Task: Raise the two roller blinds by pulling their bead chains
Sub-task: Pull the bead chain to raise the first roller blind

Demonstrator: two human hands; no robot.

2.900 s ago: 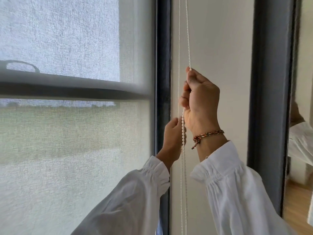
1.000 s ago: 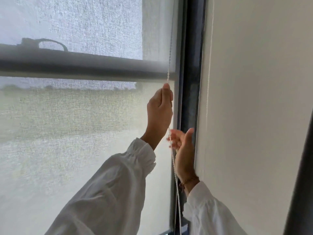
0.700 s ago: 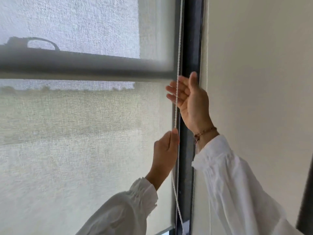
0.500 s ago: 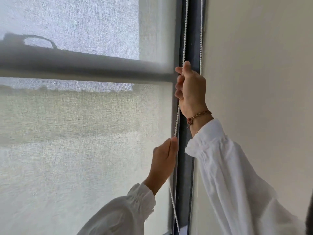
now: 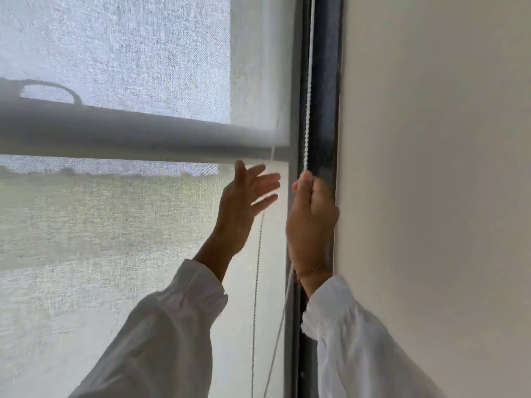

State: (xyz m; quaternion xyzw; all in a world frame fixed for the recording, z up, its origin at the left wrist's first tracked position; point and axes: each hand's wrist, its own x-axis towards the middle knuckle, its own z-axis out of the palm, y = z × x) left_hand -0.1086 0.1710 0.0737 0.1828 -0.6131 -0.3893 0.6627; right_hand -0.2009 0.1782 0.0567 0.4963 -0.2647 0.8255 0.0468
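Observation:
A translucent white roller blind (image 5: 115,239) covers the window on the left. A white bead chain (image 5: 308,96) hangs along the dark window frame (image 5: 324,110). My right hand (image 5: 311,222) is closed on that chain, fist at mid height beside the frame. My left hand (image 5: 244,205) is in front of the blind, fingers spread, holding nothing. A second strand of chain (image 5: 256,282) hangs loose below my left hand. An opaque cream blind (image 5: 431,196) fills the right side.
A horizontal grey window rail (image 5: 115,133) shows through the sheer blind, with a curved handle (image 5: 51,87) above it. White sleeves cover both forearms. A thin bracelet (image 5: 311,270) is on my right wrist.
My right hand has drawn the chain down from above the rail to below it. My left hand has let go of the chain, risen and opened its fingers.

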